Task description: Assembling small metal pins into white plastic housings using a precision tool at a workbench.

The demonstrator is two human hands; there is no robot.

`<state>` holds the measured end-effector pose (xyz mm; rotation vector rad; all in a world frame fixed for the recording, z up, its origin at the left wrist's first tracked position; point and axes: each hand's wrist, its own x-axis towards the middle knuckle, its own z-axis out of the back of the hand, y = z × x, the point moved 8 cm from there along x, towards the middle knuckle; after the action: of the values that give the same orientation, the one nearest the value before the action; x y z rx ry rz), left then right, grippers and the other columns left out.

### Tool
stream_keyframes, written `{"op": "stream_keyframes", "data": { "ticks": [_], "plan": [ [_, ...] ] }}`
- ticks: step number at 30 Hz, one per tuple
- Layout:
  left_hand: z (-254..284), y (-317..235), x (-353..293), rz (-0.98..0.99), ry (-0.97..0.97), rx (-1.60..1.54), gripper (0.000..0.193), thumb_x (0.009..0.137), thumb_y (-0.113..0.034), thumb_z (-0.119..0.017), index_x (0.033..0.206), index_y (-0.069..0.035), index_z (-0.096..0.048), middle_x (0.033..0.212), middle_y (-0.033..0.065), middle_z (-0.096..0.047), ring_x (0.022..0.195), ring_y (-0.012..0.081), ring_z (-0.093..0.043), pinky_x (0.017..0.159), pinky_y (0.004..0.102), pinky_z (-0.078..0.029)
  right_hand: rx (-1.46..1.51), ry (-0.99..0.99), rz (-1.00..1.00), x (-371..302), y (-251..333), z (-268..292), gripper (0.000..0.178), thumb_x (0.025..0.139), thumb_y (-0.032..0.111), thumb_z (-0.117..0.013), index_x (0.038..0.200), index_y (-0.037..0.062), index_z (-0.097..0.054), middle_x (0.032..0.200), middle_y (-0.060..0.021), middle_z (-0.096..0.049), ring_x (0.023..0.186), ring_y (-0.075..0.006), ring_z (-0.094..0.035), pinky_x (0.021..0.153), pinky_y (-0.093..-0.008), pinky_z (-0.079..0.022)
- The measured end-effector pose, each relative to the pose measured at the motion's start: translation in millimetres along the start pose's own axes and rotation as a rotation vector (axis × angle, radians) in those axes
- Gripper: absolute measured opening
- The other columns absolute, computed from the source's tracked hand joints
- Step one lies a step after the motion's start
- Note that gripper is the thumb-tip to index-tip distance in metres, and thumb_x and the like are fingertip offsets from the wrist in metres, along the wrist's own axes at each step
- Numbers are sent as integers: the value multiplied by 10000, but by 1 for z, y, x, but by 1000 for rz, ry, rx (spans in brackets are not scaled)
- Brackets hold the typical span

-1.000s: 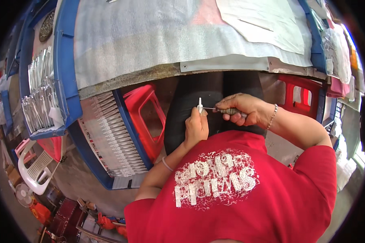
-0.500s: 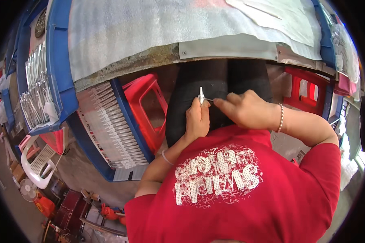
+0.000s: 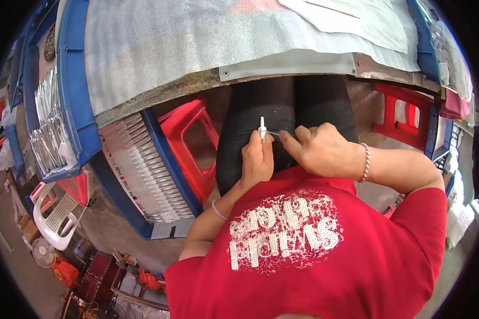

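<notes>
Above my lap, my left hand pinches a small white plastic piece with a narrow tip pointing away from me. From its right side a thin dark metal rod runs across to my right hand, whose curled fingers grip the rod's other end. The rod meets the white piece near its lower part; whether it sits inside it cannot be made out. Both hands are just short of the table edge, over my dark trousers.
Ahead is a table covered with white foam sheeting. At left, a blue tray holds rows of slim silvery pieces, and a blue crate holds shiny metal ones. Red stools stand beneath the table on both sides.
The view has shifted slightly. Both hands keep their grip on the white piece and the rod; my right hand's fingers have turned a little.
</notes>
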<state>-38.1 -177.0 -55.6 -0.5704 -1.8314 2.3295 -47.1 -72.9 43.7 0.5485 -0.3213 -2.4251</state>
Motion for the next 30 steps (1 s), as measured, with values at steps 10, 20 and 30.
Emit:
{"op": "stream_keyframes", "data": {
  "ticks": [10,20,30],
  "plan": [
    [1,18,-5,167,0,-36,100,938,-45,-445,893,30,-493,738,214,-594,669,404,-613,565,429,-452,1818,594,-976,-10,-36,-62,291,979,302,-454,1044,47,-578,624,-45,-535,368,-41,-324,287,-180,-224],
    [-4,34,-3,232,29,-131,121,950,-62,-444,888,27,-498,730,191,-587,634,364,-599,551,402,-437,1929,1037,-1011,10,-21,-54,324,993,308,-399,1067,38,-562,607,11,-458,380,-52,-326,302,-189,-223],
    [1,21,-2,88,-22,-52,141,958,-84,-447,877,17,-503,682,177,-560,575,335,-566,524,400,-417,-40,343,137,46,-5,-12,186,804,135,-563,899,-1,-646,730,-125,-665,721,-255,-694,550,-373,-539]
  ]
}}
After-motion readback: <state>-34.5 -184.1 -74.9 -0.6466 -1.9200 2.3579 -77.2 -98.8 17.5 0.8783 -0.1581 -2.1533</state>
